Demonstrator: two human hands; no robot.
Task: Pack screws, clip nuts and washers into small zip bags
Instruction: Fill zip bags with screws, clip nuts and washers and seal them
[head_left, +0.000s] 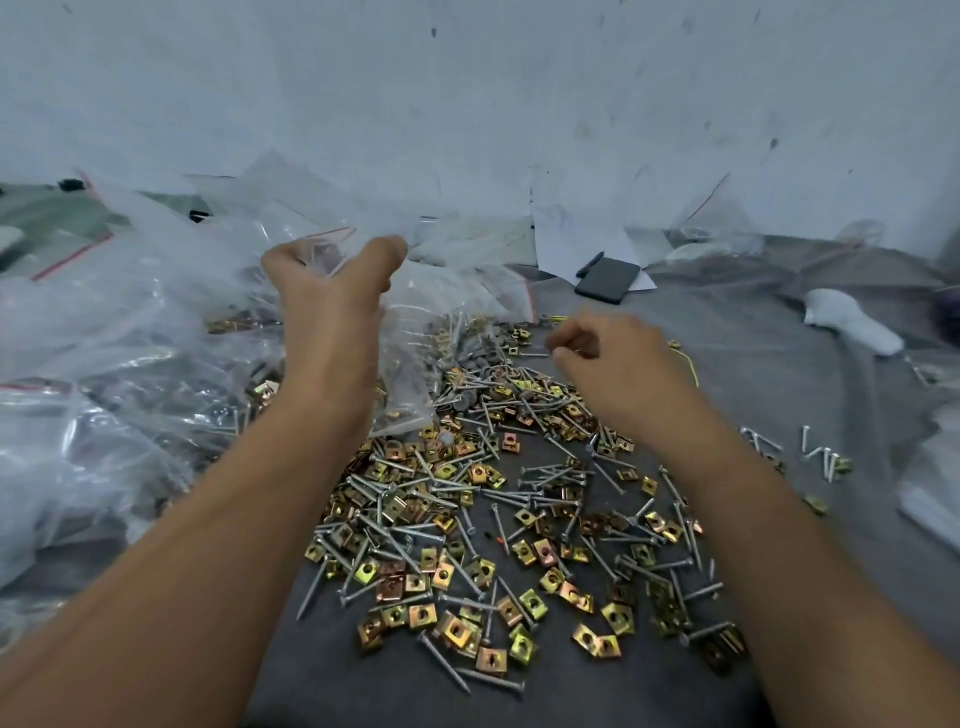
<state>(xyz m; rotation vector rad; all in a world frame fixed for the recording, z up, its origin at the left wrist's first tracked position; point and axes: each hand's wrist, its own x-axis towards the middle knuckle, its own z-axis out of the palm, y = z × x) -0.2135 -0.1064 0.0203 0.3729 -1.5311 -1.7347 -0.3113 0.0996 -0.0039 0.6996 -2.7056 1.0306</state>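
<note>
The left hand (332, 280) is holding up a small clear plastic zip bag with a red seal strip (332, 249), its fingers curled and pinching the bag's mouth, above the left half of a grey cloth-covered worktop (753, 332). The right hand (608, 358) is hovering over the far end of the hardware pile, its fingertips (558, 345) drawn together in a pinch; whether anything is sitting between them cannot be told. A loose heap of long silver steel screws (405, 540) and square brass-yellow clip nuts (457, 631) is lying across the middle of the worktop, reaching toward its near edge, with round grey washers (478, 358) mixed in at the far end, just beside the right hand. A mound of clear plastic bags (104, 364) is filling the worktop's left side. A flat black rectangular case (608, 280) is resting on white paper sheets (576, 244) near the far edge.
</note>
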